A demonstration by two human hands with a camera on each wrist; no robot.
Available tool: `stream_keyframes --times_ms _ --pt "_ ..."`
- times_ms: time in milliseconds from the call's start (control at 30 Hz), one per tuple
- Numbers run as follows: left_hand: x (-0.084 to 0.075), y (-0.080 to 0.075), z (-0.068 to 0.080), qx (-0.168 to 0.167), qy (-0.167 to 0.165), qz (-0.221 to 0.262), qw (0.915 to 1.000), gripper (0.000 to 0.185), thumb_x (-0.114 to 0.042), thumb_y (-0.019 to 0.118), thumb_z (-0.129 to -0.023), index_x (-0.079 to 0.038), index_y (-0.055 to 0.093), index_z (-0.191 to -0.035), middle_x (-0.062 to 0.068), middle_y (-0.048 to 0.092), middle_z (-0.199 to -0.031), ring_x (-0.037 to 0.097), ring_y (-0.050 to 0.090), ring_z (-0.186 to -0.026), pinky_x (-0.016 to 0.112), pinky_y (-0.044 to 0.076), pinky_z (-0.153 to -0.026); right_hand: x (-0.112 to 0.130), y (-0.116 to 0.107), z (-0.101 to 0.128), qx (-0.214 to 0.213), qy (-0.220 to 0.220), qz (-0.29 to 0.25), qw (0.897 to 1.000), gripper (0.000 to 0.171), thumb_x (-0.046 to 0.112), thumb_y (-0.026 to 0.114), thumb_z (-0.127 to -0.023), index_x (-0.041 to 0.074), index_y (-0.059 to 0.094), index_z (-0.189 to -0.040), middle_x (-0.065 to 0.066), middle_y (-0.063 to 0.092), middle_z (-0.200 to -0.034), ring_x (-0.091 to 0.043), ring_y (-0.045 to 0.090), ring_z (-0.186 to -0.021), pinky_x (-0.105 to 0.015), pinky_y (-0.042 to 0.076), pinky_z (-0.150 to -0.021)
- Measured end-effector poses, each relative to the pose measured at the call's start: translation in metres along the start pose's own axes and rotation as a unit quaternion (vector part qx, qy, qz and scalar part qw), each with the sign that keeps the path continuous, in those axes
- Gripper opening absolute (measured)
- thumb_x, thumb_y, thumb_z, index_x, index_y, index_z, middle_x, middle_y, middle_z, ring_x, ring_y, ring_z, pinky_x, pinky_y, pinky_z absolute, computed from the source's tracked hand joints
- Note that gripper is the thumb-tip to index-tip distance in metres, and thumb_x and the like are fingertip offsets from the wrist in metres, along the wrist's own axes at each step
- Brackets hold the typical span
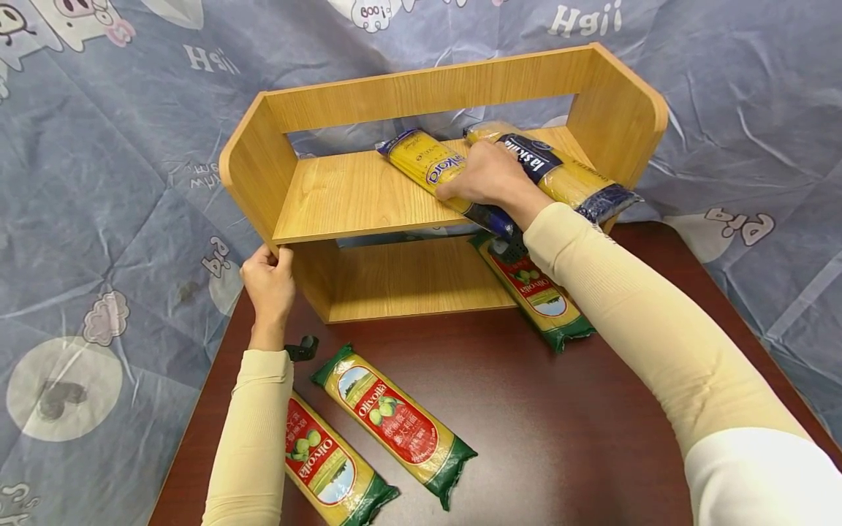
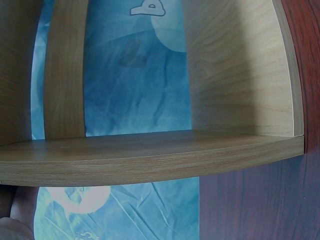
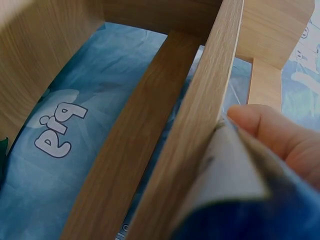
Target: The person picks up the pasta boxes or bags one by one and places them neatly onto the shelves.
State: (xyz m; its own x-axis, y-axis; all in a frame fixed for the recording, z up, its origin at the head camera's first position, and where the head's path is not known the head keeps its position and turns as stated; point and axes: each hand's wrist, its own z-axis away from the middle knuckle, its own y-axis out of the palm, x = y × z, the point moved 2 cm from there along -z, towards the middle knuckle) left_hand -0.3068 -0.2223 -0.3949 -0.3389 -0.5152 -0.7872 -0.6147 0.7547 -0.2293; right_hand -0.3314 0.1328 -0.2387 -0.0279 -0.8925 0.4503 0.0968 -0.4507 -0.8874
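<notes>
Centrally, a wooden shelf unit [image 1: 368, 193] stands on a dark red tabletop [image 1: 566, 424]. Right hand [image 1: 483, 179]: laid palm-down on a blue-and-yellow spaghetti packet [image 1: 430, 168] lying on the upper shelf board, fingers curled over its near edge and holding it. The packet's long axis runs diagonally, far-left to near-right, its near end overhanging the board's front edge beneath the wrist. A second packet [image 1: 559, 172], with a dark label, lies just beside it to the right, roughly parallel. Left hand [image 1: 268, 281]: fingers gripping the front left corner of the shelf unit, well apart from both packets, so the right hand is the nearer one. Below the shelf board, a green-and-red Olivoila packet [image 1: 536, 292] protrudes from the lower compartment onto the tabletop. Two further Olivoila packets [image 1: 395, 424] [image 1: 322, 460] lie side by side near the left forearm. Backdrop: a grey-blue printed cloth [image 1: 118, 183]
</notes>
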Motion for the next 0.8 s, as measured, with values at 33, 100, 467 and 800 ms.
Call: stream_keyframes --times_ms 33,100,467,800 --pt "0.000 0.000 0.000 0.000 0.000 0.000 1.0000 0.016 -0.009 0.060 -0.089 -0.005 0.066 -0.074 0.001 0.048 -0.056 0.010 0.039 -0.050 0.022 0.025 -0.045 0.000 0.000 0.000 0.000 0.002 0.000 1.000 0.066 0.053 0.078 -0.079 0.001 0.058 -0.115 -0.014 0.056 -0.112 -0.031 0.050 -0.102 -0.040 0.045 -0.084" --pt "0.000 0.000 0.000 0.001 0.000 0.000 1.0000 0.016 -0.009 0.060 -0.089 -0.005 0.066 -0.075 0.001 0.048 -0.056 0.010 0.039 -0.050 0.022 0.024 -0.045 0.000 -0.001 0.002 0.003 0.006 -0.003 1.000 0.078 0.057 0.077 -0.078 -0.001 0.053 -0.124 -0.015 0.053 -0.117 -0.031 0.048 -0.105 -0.041 0.044 -0.089" --pt "0.000 -0.001 0.000 -0.005 0.002 -0.012 0.9999 0.018 -0.009 0.059 -0.088 -0.006 0.063 -0.071 0.002 0.046 -0.055 0.009 0.037 -0.048 0.022 0.023 -0.043 -0.004 -0.010 0.017 0.047 -0.005 -0.073 0.996 0.140 0.073 0.076 -0.071 0.003 -0.007 -0.161 -0.016 0.008 -0.167 -0.034 0.021 -0.149 -0.047 0.027 -0.117" --pt "-0.001 -0.001 -0.001 -0.003 0.001 -0.007 1.0000 0.017 -0.008 0.060 -0.088 -0.006 0.063 -0.071 0.000 0.046 -0.055 0.009 0.038 -0.049 0.022 0.024 -0.044 -0.002 -0.020 0.043 0.051 -0.028 -0.133 0.989 0.148 0.082 0.069 -0.068 0.009 -0.025 -0.156 -0.017 0.005 -0.168 -0.037 0.018 -0.150 -0.053 0.027 -0.116"
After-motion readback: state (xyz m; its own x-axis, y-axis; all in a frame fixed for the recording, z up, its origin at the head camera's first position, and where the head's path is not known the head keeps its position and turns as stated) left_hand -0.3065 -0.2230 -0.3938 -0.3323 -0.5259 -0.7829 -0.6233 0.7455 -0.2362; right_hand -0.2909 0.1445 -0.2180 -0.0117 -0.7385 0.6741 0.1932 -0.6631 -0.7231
